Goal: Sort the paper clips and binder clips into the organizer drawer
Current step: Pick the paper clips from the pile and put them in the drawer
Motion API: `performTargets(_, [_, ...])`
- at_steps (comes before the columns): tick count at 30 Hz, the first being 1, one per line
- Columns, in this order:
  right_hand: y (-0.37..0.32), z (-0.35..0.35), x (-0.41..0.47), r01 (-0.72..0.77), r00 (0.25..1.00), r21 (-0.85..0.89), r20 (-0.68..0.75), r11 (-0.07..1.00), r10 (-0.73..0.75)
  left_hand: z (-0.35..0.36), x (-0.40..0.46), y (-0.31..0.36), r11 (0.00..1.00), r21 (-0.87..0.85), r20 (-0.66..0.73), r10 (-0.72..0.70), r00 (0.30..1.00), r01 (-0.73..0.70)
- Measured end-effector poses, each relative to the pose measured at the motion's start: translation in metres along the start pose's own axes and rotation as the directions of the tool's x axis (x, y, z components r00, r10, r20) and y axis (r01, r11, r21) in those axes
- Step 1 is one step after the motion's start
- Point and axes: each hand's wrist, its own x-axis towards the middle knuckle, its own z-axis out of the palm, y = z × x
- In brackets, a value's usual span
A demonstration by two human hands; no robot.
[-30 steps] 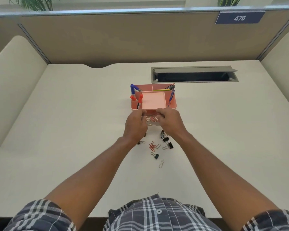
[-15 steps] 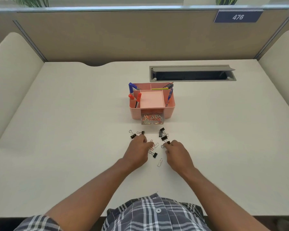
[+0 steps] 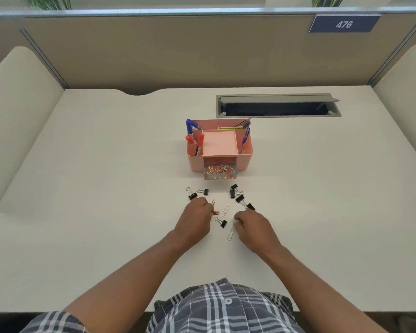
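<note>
left hand (image 3: 195,221) pinches a light, slippery red paper clip (image 3: 215,212) mid-desk; right hand (image 3: 253,228) curled, grip unclear.

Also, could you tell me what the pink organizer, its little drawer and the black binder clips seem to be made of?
Organizer: apparently matte moulded plastic, with even pink colour and rounded corners.
Drawer: likely clear plastic, since the clips inside show through its front.
Binder clips: probably black-coated metal bodies with thin, shiny wire handles, though too small to confirm.

Organizer (image 3: 220,150) mid-desk (image 3: 82,212); drawer (image 3: 220,171) in front (paper clips inside); binder clips (image 3: 237,194) nearer.
</note>
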Motion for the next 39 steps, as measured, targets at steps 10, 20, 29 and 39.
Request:
performTargets(10, [-0.009,0.014,0.008,0.031,0.999,-0.041,-0.042,0.999,-0.033,0.000,-0.005,-0.002,0.998,0.015,0.009,-0.064,0.998,0.064])
performTargets(20, [-0.019,0.001,0.036,0.166,0.986,-0.118,0.004,0.979,-0.167,0.000,-0.005,-0.003,0.996,0.004,-0.004,-0.094,0.996,0.094])
performTargets(29, [-0.021,0.004,0.035,0.173,0.985,-0.211,0.028,0.962,-0.171,-0.005,-0.006,-0.001,0.964,-0.132,0.012,-0.233,0.972,0.233])
performTargets(39, [-0.046,-0.043,0.048,0.218,0.927,0.217,-0.352,0.951,-0.132,-0.044,0.028,0.006,0.915,-0.309,-0.136,-0.311,0.941,0.258])
